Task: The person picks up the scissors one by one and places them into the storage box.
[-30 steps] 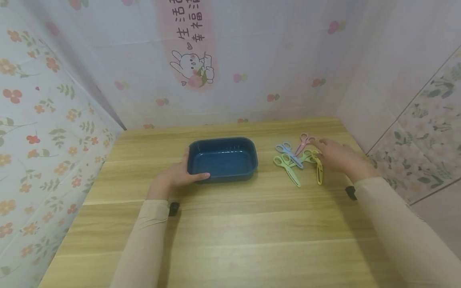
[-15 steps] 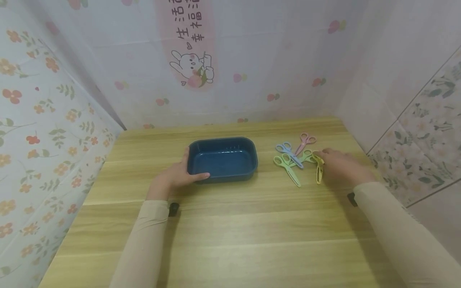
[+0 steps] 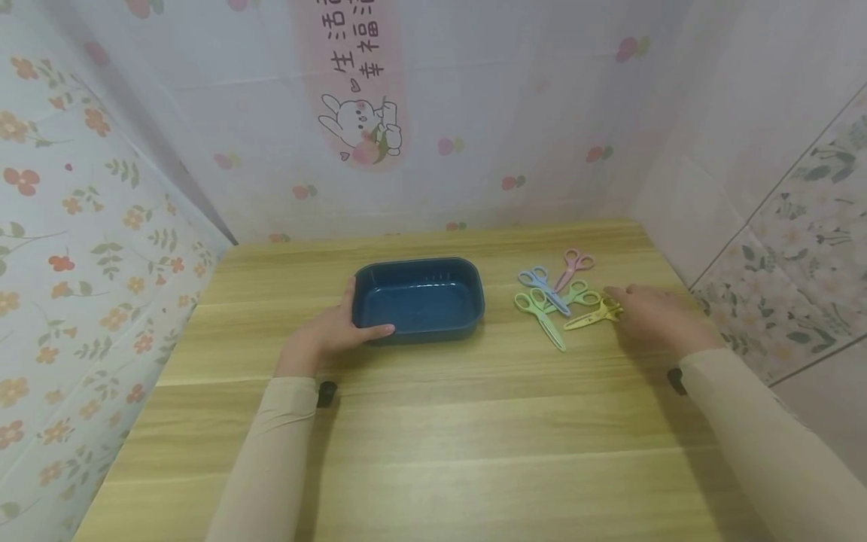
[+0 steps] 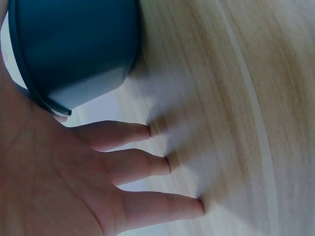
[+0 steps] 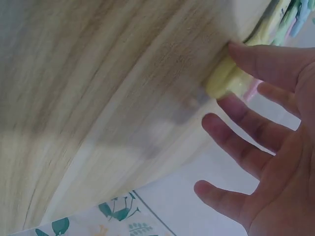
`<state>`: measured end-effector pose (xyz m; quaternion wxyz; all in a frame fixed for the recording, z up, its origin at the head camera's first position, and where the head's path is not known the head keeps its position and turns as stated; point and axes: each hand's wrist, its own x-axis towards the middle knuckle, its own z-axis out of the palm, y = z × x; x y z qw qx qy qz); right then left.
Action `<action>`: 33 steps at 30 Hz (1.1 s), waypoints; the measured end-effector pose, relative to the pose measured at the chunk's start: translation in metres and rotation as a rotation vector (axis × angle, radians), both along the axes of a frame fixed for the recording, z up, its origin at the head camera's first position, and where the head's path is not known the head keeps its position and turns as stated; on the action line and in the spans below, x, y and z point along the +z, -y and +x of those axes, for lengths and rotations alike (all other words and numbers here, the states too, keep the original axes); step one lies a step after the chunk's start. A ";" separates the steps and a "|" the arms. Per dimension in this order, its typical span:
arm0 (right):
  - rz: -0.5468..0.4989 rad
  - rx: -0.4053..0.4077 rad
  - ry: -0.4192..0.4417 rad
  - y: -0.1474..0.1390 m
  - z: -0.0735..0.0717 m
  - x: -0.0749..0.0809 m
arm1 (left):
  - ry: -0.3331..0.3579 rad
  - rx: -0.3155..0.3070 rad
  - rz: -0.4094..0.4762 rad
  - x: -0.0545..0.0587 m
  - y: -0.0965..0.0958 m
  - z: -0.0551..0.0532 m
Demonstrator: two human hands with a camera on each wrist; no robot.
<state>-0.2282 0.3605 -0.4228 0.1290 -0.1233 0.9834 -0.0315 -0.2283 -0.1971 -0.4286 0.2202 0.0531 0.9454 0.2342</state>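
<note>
A dark blue rectangular box [image 3: 418, 331] stands on the wooden table. My left hand [image 3: 327, 331] rests against its left end, thumb along the front rim and forefinger at the far left corner. In the left wrist view the other three fingers [image 4: 167, 204] extend straight, tips on the table. Yellow scissors [image 3: 586, 316] lie at the near right of a scissors pile. My right hand [image 3: 655, 316] pinches their handle [image 5: 224, 81] between thumb and forefinger, the remaining fingers spread. Beside them are green scissors [image 3: 547, 328], more green scissors [image 3: 579, 293], blue scissors [image 3: 539, 278] and pink scissors [image 3: 574, 263].
The wooden table [image 3: 433, 436] runs back to a printed curtain [image 3: 474, 150]. A floral sheet [image 3: 101, 263] borders the left side. On the right is a patterned panel [image 3: 792, 248], close to my right forearm.
The yellow scissors have turned so their blades point left instead of toward me. My right hand has moved right, off the pink scissors and down to the yellow handle. The left hand stays put.
</note>
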 end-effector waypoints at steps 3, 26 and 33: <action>-0.031 -0.005 0.028 -0.003 0.002 -0.002 | -0.003 0.003 0.014 -0.001 0.000 0.000; -0.163 0.087 0.039 -0.016 0.019 -0.010 | 0.005 0.003 0.006 -0.002 0.001 -0.001; -0.110 0.074 0.002 -0.024 0.022 -0.016 | 0.002 0.008 0.002 -0.001 0.001 -0.001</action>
